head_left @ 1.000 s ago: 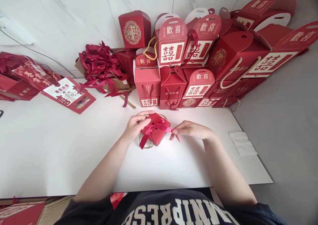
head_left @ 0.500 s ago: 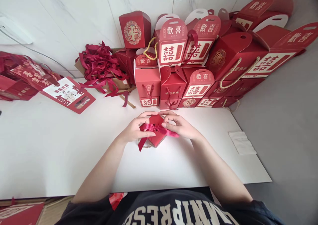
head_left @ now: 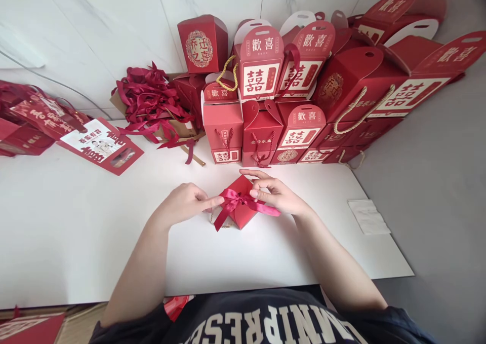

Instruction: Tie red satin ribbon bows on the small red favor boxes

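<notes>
A small red gift box (head_left: 243,216) sits on the white table, turned cornerwise toward me. Across its top lies a shiny crimson ribbon (head_left: 231,205) tied in a bow, with one tail hanging to the left front and another out to the right. My left hand (head_left: 184,203) is left of the box, one digit stretched so its tip touches the bow's left loop, the others loosely bent and holding nothing visible. At the bow's right loop, my right hand (head_left: 279,194) pinches the ribbon, while one finger reaches along the box's far corner. A gold cord handle (head_left: 218,222) shows beside the box's left side.
Stacked red gift boxes (head_left: 261,75) stand along the back wall. A heap of crimson ribbons (head_left: 152,98) fills a cardboard box at back left. Further left lies a flat printed red box (head_left: 108,146). A folded white tissue (head_left: 368,216) rests near the right table edge.
My left hand has let go of the bow's left side and drawn back leftward, so more of the box and bow shows. My right hand stays at the bow's right side.
</notes>
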Tool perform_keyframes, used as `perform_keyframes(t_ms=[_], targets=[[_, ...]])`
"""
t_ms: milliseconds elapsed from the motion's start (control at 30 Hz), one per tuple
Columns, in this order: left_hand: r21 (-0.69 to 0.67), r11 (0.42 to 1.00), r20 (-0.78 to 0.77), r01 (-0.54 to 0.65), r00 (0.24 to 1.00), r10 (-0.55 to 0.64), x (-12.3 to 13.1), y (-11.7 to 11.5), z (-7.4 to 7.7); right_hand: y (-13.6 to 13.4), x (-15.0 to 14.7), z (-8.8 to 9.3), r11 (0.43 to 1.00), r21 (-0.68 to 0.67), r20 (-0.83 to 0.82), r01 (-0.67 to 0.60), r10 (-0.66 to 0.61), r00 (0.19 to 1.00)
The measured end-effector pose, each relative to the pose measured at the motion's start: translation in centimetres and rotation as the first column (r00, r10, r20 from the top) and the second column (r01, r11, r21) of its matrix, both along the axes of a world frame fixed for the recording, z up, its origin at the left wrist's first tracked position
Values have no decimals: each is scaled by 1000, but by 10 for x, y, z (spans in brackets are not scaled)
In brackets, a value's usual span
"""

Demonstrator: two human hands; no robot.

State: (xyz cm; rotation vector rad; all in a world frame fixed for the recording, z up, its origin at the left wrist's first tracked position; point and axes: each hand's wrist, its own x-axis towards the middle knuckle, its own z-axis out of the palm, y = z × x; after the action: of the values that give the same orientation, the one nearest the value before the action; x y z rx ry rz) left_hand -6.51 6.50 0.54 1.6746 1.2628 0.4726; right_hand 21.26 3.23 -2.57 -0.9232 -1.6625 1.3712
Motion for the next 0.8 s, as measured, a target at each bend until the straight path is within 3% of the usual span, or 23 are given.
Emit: perform_keyframes(t_ms=[67, 133, 233, 367, 533, 733, 800], targets=[[-216, 964, 9, 157, 987, -159, 2, -1, 2, 0, -1, -1, 1000, 3, 0, -3, 3, 1000], [-378, 873, 77, 308, 950, -302, 9, -1, 3, 0, -2, -2, 1000, 1, 5, -7, 7, 1000], [-472, 799, 151, 372, 927, -343, 19, 0, 1, 0, 0, -1, 1000, 1, 19, 4, -4, 1000], [-445, 833, 119, 328, 944, -307, 19, 4, -2, 0, 3, 0, 1000, -10, -3, 14, -14, 1000], [-429, 825, 101, 368, 927, -361, 17, 5, -2, 1, 2, -2, 999, -39, -37, 33, -34, 999], [-307, 824, 29, 475, 871, -491, 14, 5, 2, 3, 2, -6, 998, -34, -13, 55, -55, 998], [-213, 872, 7, 440, 894, -449, 11, 5, 3, 3, 4, -5, 998, -17, -9, 64, -64, 998]])
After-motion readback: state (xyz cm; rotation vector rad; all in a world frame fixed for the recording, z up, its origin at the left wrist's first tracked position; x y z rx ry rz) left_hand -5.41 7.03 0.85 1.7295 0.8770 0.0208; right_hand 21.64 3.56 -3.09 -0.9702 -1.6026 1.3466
